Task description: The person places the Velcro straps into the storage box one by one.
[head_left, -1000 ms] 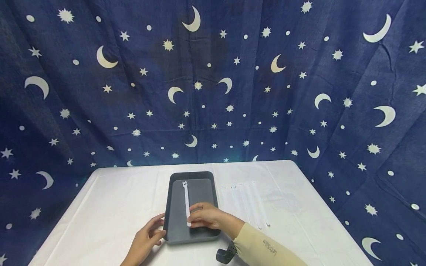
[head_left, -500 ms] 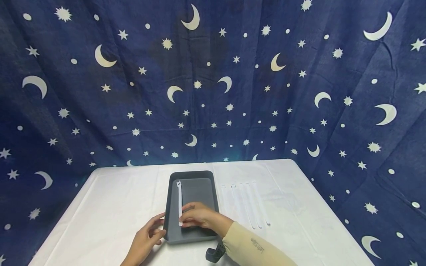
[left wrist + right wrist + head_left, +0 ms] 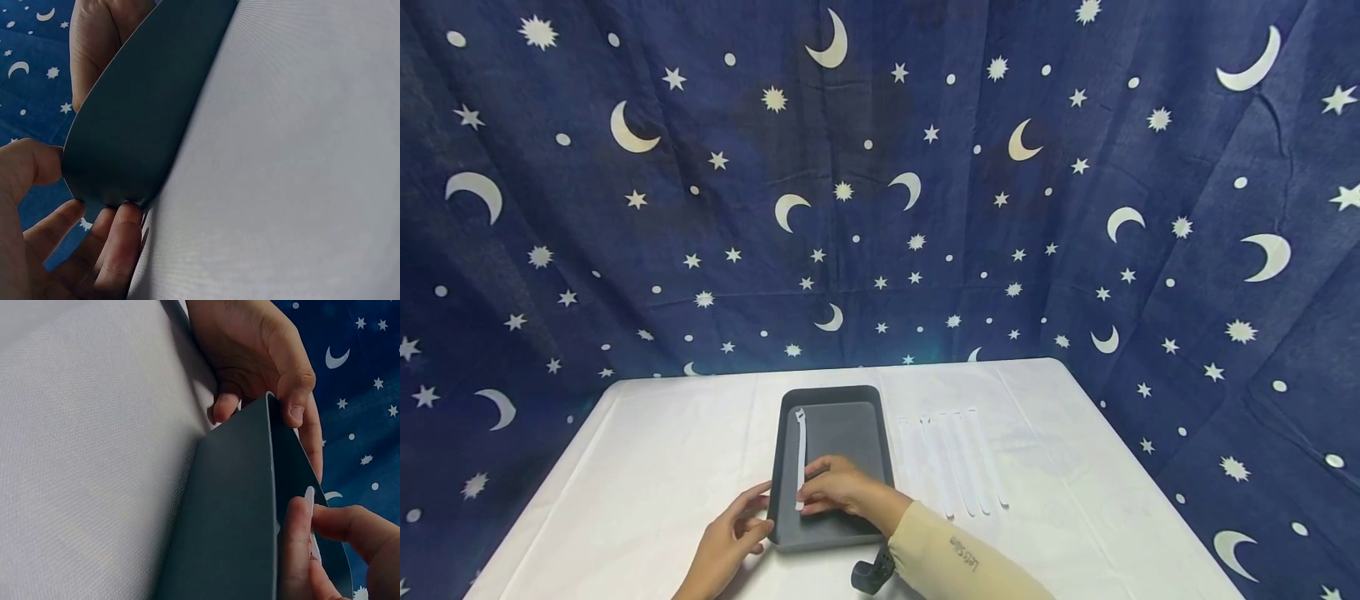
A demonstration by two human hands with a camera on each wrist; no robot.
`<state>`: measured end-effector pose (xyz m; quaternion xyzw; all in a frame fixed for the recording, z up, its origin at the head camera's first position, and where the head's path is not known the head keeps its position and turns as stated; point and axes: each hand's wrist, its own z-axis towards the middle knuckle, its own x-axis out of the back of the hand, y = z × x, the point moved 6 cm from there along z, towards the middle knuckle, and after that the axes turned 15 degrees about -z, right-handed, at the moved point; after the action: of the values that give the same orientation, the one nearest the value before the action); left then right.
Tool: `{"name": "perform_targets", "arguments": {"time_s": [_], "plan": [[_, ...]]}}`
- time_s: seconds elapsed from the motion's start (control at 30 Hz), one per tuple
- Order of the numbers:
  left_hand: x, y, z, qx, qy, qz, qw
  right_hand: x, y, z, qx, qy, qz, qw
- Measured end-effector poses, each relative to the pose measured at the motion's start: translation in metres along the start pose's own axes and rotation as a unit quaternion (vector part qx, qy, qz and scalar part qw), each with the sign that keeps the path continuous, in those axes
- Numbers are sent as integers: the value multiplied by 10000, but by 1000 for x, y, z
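A white hook-and-loop cable tie [image 3: 801,442] with a slotted head lies lengthwise along the left side inside a dark grey rectangular tray [image 3: 850,429]. My right hand [image 3: 844,490] reaches over the tray and pinches the tie's near end between thumb and fingers. The right wrist view shows the white end [image 3: 310,495] edge-on between the fingertips. My left hand [image 3: 730,533] holds the tray's near left corner. In the left wrist view its thumb and fingers [image 3: 122,240] bear on the tray's outer wall [image 3: 134,119] from both sides.
Several more white cable ties [image 3: 955,458] lie side by side on the white tablecloth [image 3: 677,442], right of the tray. A dark blue curtain [image 3: 737,167] with moons and stars hangs behind and to the right of the table. A black wrist device [image 3: 874,573] sits under the right sleeve [image 3: 958,554].
My right hand has carried the cable tie leftward across the tray to near its left wall. The left hand stays at the tray's corner.
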<state>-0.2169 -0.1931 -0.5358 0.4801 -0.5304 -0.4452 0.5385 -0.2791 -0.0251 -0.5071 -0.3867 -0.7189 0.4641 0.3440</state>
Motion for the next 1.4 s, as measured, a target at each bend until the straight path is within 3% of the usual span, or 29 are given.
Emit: {"name": "perform_targets", "arguments": {"time_s": [0.33,1.23,1.4], "plan": [[0,1,-2,-150,-21,-48,9999,-1,3,3,-61,127,-118,9998],[0,5,-3,-59,50,164,9998,-8,4,5,138,506,-871,9948],[0,5,-2,-47,86,156,9998,-4,5,5,122,362,-800,9961]]}}
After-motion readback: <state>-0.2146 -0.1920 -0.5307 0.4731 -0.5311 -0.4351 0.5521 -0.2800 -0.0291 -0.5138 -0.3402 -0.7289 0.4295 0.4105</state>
